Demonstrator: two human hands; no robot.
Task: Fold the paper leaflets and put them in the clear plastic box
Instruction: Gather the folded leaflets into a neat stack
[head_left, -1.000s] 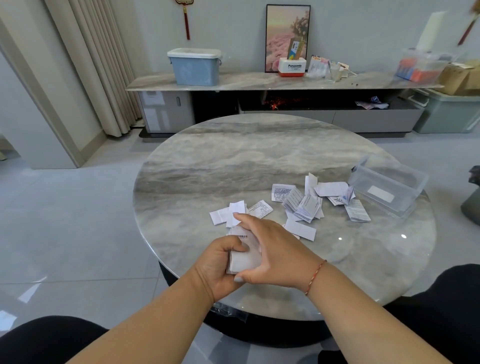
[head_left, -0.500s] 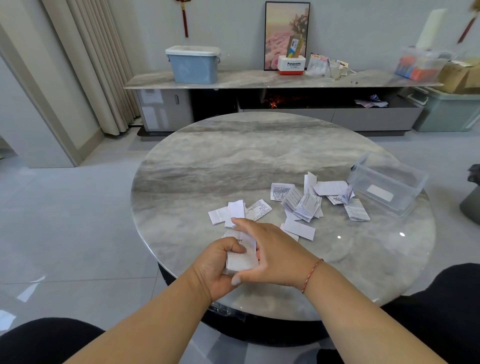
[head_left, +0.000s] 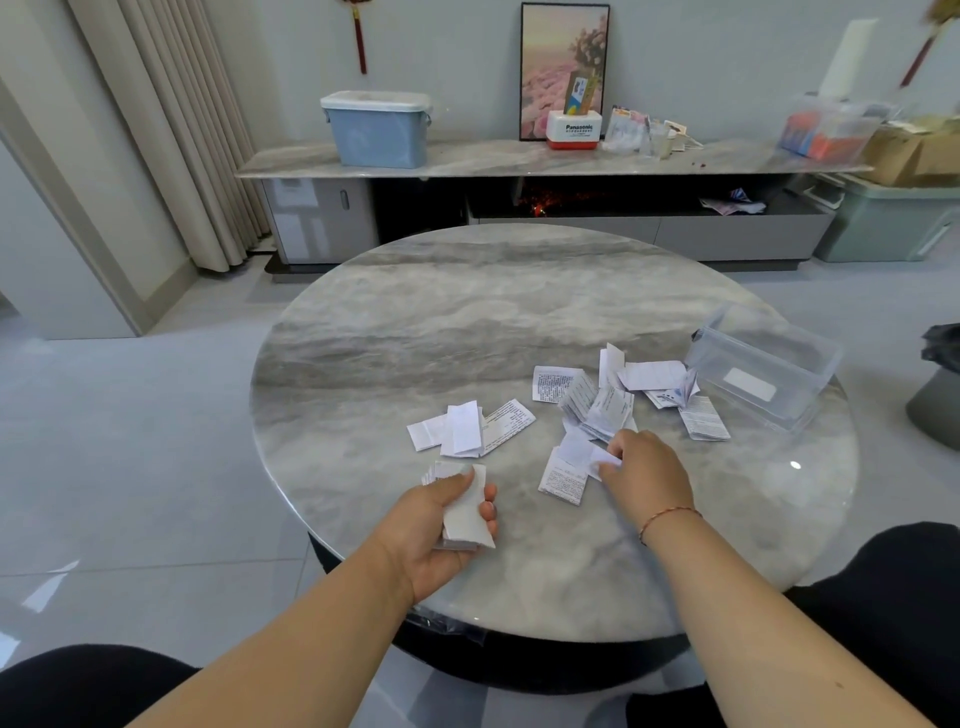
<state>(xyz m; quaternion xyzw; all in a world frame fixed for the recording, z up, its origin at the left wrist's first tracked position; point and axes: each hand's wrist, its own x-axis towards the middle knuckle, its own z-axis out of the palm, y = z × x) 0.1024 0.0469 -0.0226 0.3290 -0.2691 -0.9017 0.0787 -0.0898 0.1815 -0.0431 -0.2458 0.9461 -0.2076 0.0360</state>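
Note:
My left hand (head_left: 439, 525) is shut on a small stack of folded leaflets (head_left: 465, 512) above the near part of the round marble table (head_left: 467, 322). My right hand (head_left: 647, 475) rests to the right, its fingertips pinching the edge of a white leaflet (head_left: 582, 454) that lies on the table. Several more leaflets lie loose: a small group (head_left: 467, 428) at centre-left and a pile (head_left: 608, 400) further right. The clear plastic box (head_left: 763, 364) stands at the table's right edge, beyond that pile.
A printed leaflet (head_left: 704, 418) lies just in front of the box. Behind the table runs a long low cabinet (head_left: 519, 161) with a blue bin (head_left: 379, 130) and a framed picture (head_left: 563, 67). My dark-clad knees frame the table's near edge.
My two hands were together on the folded stack. My right hand has let go and moved right to a leaflet on the table, while my left hand keeps the stack.

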